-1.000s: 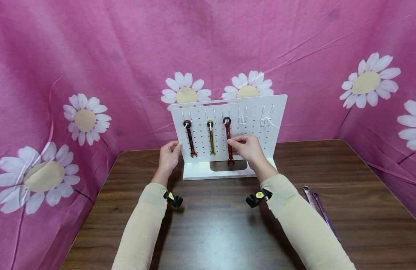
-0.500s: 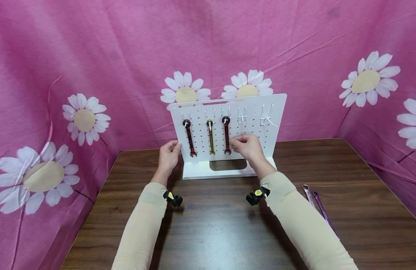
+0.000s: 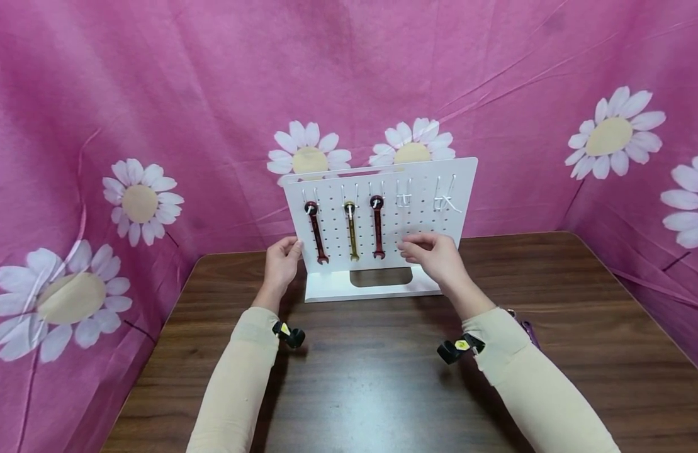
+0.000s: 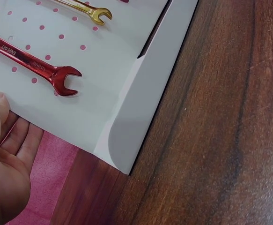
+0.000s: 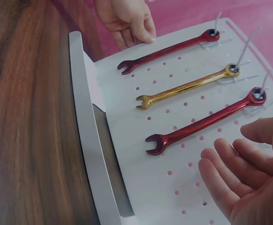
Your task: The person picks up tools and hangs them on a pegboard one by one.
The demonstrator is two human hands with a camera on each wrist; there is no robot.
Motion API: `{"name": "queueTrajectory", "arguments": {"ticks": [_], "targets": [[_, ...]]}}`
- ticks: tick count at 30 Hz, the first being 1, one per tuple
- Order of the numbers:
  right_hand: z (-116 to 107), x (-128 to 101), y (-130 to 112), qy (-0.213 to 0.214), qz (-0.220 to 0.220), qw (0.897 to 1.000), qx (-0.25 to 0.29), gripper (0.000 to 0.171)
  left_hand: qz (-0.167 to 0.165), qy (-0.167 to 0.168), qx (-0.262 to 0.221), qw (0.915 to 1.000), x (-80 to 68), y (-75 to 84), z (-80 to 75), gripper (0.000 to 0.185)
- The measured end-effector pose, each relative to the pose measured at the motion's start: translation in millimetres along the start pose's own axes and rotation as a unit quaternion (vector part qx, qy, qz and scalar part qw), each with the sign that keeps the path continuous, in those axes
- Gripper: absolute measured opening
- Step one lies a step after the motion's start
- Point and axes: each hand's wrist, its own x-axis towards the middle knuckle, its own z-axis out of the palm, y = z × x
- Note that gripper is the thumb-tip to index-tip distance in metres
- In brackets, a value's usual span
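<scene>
While the left hand (image 3: 281,264) is gripping the pegboard's (image 3: 428,214) left edge, the right hand (image 3: 436,258) is hovering open beside three hanging wrenches (image 3: 377,228), purple wrenches (image 3: 529,330) lying near the table's (image 3: 371,390) right edge.

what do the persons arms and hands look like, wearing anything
Both arms wear long, close-fitting cream sleeves that end at the wrists. The left hand and right hand are bare, with no gloves. A small black camera clip with a yellow mark sits at each wrist.
</scene>
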Motion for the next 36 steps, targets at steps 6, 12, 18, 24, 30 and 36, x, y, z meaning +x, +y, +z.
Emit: {"name": "queueTrajectory", "arguments": {"ticks": [6,12,18,24,30,36], "targets": [[-14.3,-18.1,1.0,-0.009,-0.024,1.000,-0.011,0.037,0.016,0.008,-0.005,0.9998,-1.1,-0.3,0.8,0.026],[-31.9,-38.4,2.6,-0.017,-0.034,0.999,-0.029,0.034,0.010,0.005,-0.006,0.9999,0.8,-2.2,-0.3,0.027],[-47.3,-54.2,5.0,-0.014,-0.033,0.997,-0.062,0.032,0.009,0.001,-0.010,0.9999,1.2,-1.9,-0.8,0.027],[-60.5,-67.6,11.4,-0.006,-0.032,0.995,-0.092,0.031,0.005,0.001,-0.010,0.9999,0.1,-0.8,-1.0,0.027],[-75.6,-82.9,17.7,-0.001,-0.034,0.991,-0.129,0.031,0.006,-0.002,-0.009,0.9999,0.2,-0.6,-0.5,0.027],[-91.7,-98.7,27.3,0.007,-0.037,0.989,-0.146,0.029,0.006,-0.003,-0.008,0.9999,-0.1,-0.9,-0.1,0.027]]}}
